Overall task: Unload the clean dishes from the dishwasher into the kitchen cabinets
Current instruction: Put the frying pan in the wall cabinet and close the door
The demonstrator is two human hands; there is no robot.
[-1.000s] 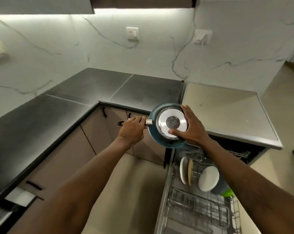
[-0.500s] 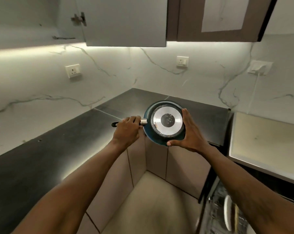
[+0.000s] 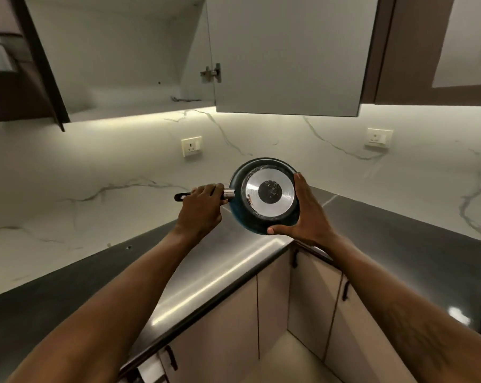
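Head view: the pan point(image 3: 264, 196) is held up in front of the marble wall, tipped so its steel base disc faces the camera. The left hand point(image 3: 203, 208) is wrapped round the black handle point(image 3: 181, 196), fingers curled over it. The right hand point(image 3: 307, 217) cups the far side of the rim, thumb under and fingers over the top edge. Both hands carry it; neither is free.

Above and to the left of the grip an upper cabinet point(image 3: 117, 78) stands open, its shelf edge lit from beneath. Something small lies near the shelf's right end (too small to name). Directly above the grip hangs the open cabinet door point(image 3: 286, 56), hinged at its left edge. Well below the hands runs the dark countertop point(image 3: 206, 269).

The likely trouble is that door. Raised straight up, the pan's rim or the right knuckles would strike its bottom edge, so the lift probably has to swing left first. The handle sticks out left of the grip and could catch the cabinet's side wall. With the pan tipped, letting go with the right hand early could let it twist in the left.
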